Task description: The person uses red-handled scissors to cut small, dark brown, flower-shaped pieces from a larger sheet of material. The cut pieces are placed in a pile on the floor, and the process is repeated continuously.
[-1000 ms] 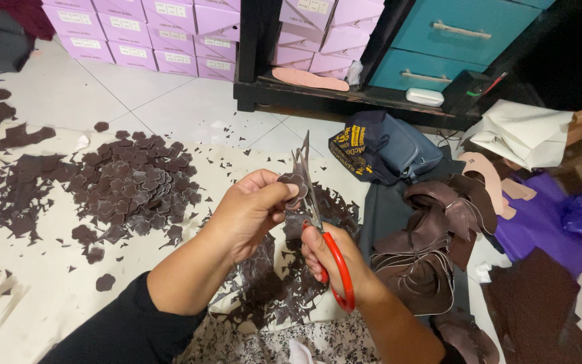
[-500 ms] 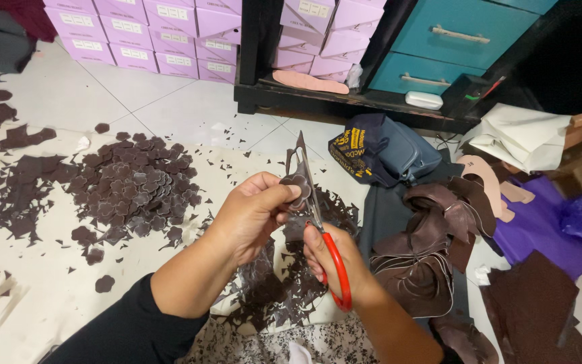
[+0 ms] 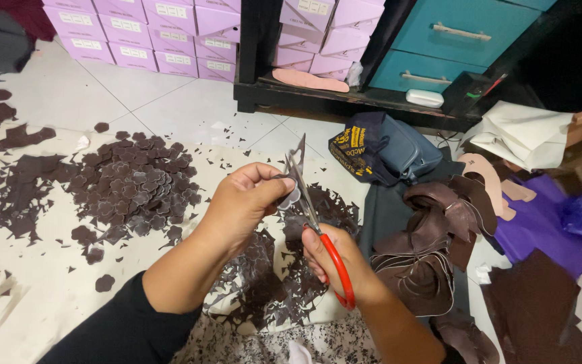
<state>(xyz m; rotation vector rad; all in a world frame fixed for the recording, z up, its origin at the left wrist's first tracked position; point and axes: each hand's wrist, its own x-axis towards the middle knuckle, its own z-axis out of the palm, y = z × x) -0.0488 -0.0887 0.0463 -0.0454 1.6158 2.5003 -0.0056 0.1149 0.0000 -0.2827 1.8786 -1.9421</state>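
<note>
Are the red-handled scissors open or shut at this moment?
Nearly shut. The scissors in the right hand show blades lying together into one point above the small dark leather piece pinched by the left hand.

The leather piece point(image 3: 289, 195) is small, dark brown, with a pale grey underside and rounded edge, held upright above the floor. The scissors point(image 3: 314, 226) have red handles and grey blades pointing up, slightly parted, with the piece between them near the pivot.
</note>
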